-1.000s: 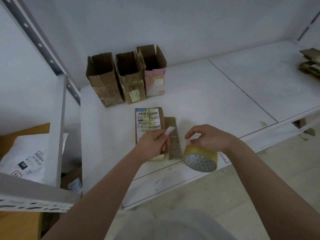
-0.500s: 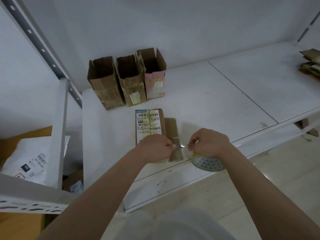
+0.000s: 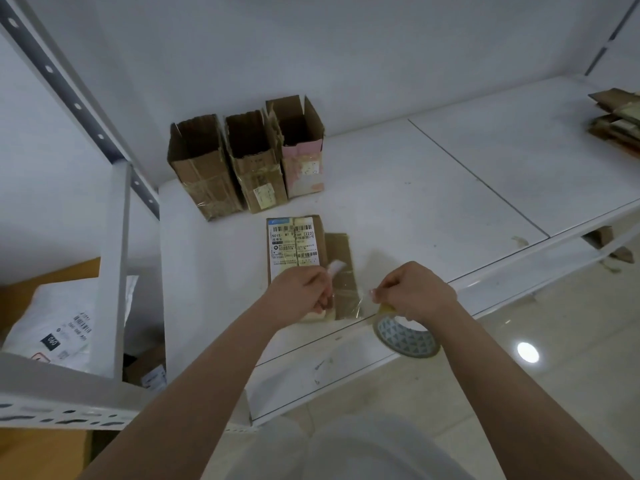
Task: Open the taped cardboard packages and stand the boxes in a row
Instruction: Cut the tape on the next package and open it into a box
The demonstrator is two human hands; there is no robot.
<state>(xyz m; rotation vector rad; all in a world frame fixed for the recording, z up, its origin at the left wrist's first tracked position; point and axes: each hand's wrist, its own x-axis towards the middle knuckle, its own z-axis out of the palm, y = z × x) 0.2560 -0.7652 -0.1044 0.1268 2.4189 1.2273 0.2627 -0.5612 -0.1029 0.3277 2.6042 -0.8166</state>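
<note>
Left hand: fingers curled, pinching the free end of a clear tape strip; the hand sits over the near part of the flat package.
Right hand: fingers curled round the top of the tape roll, thumb and forefinger nipped at the point where the strip leaves the roll.
Tape strip: stretched between the two hands, just above the package's side flap (glare makes its edges hard to trace).
Tape roll: hangs under the right hand, past the front edge of the shelf, patterned inner core facing the camera.
Flat package: lies on the white shelf near its front edge, printed label with barcodes face up, a brown flap out to its right.
Standing boxes: three in a row at the back left of the shelf, tops open; left box, middle box, and pink-patched box side by side and touching or nearly so.
Far right: stack of flattened cardboard at the shelf's edge, well apart from the rest.
Lower left: white mailer bag on the neighbouring rack.
</note>
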